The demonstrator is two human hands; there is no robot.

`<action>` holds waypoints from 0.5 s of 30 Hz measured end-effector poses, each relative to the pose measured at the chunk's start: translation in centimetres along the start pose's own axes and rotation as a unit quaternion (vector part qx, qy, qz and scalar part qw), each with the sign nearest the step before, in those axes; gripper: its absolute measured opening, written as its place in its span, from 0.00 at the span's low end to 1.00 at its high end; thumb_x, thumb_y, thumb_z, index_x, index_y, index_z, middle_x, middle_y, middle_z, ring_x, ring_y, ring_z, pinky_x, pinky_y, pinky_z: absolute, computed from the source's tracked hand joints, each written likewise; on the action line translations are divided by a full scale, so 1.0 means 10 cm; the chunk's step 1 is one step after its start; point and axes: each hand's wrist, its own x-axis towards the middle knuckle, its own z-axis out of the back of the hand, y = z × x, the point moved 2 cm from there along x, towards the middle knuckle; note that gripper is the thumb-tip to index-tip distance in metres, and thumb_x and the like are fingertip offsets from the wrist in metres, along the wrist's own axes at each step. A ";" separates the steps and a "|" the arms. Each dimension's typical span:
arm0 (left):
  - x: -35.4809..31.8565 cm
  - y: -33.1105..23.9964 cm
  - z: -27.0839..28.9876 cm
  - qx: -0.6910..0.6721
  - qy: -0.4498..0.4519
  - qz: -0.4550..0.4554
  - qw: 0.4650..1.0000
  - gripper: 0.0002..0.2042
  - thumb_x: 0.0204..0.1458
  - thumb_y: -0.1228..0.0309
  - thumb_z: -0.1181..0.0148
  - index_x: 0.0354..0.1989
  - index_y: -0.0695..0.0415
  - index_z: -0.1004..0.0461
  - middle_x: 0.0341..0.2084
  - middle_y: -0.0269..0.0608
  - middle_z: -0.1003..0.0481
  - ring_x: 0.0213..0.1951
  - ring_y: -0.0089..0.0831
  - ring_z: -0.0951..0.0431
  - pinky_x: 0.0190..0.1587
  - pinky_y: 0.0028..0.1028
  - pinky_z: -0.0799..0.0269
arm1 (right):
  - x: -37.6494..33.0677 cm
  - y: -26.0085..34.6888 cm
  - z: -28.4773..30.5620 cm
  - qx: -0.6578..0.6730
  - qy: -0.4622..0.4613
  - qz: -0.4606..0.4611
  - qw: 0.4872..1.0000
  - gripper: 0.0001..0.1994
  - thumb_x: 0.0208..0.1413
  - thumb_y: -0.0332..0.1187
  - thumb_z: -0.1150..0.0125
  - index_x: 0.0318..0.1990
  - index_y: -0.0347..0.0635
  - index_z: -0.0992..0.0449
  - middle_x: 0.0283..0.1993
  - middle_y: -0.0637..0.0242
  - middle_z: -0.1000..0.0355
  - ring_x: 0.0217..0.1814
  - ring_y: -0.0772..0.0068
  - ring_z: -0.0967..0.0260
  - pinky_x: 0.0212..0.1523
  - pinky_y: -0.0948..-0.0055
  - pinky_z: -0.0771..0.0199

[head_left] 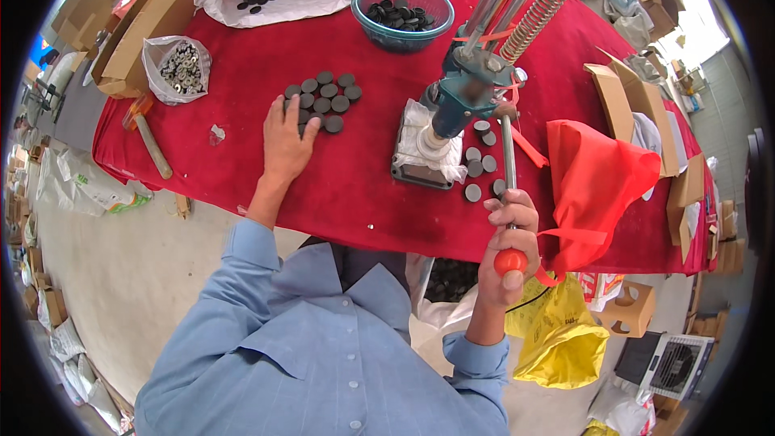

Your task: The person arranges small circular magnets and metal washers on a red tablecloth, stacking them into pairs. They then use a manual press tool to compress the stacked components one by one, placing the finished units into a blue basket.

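My left hand (286, 141) lies palm down with fingers stretched out, its fingertips on the near left of a cluster of round black discs (324, 103). My right hand (510, 246) is wrapped round the metal lever (508, 153) of a green hand press (468, 89), close to the lever's red ball knob (510, 260). A white plastic-wrapped base (424, 141) sits under the press head; whether a disc lies there is hidden. Several grey-topped discs (474, 168) lie right of the press, between it and the lever.
A teal bowl (404, 36) and a white sack (211, 0) hold black discs at the back. Left are a bag of small metal parts (182, 73) and a hammer (153, 145). An orange-red fabric bag (597, 186) and open cardboard boxes (646, 109) stand right on the red cloth (355, 194).
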 end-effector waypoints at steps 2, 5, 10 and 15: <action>-0.05 -0.22 -0.10 0.003 0.001 -0.004 1.000 0.34 0.64 0.55 0.37 0.71 0.67 0.34 0.69 0.73 0.37 0.69 0.67 0.36 0.71 0.56 0.40 | 0.01 0.00 -0.02 -0.006 -0.005 -0.005 1.000 0.28 0.65 0.62 0.45 0.35 0.42 0.28 0.48 0.52 0.29 0.70 0.45 0.40 0.62 0.44 0.27; -0.12 -0.61 -0.21 -0.005 0.013 -0.021 1.000 0.35 0.64 0.55 0.37 0.71 0.69 0.35 0.69 0.73 0.38 0.71 0.68 0.38 0.72 0.57 0.42 | 0.00 -0.03 0.00 0.005 0.002 0.007 1.000 0.28 0.65 0.62 0.45 0.35 0.41 0.28 0.49 0.52 0.29 0.71 0.45 0.40 0.62 0.44 0.27; -0.17 -1.10 -0.29 -0.088 0.052 -0.042 0.994 0.34 0.63 0.57 0.34 0.71 0.67 0.35 0.72 0.71 0.41 0.73 0.65 0.40 0.72 0.55 0.42 | 0.01 -0.01 0.00 -0.002 0.000 0.001 1.000 0.28 0.65 0.62 0.45 0.35 0.41 0.28 0.49 0.51 0.28 0.71 0.44 0.40 0.62 0.45 0.26; -0.42 -1.11 0.10 -0.088 0.048 -0.048 0.994 0.28 0.57 0.63 0.28 0.66 0.57 0.25 0.67 0.57 0.35 0.66 0.55 0.35 0.64 0.48 0.35 | -0.02 0.04 0.04 -0.036 -0.006 -0.015 0.999 0.30 0.65 0.65 0.46 0.34 0.41 0.26 0.48 0.52 0.26 0.68 0.44 0.36 0.61 0.46 0.26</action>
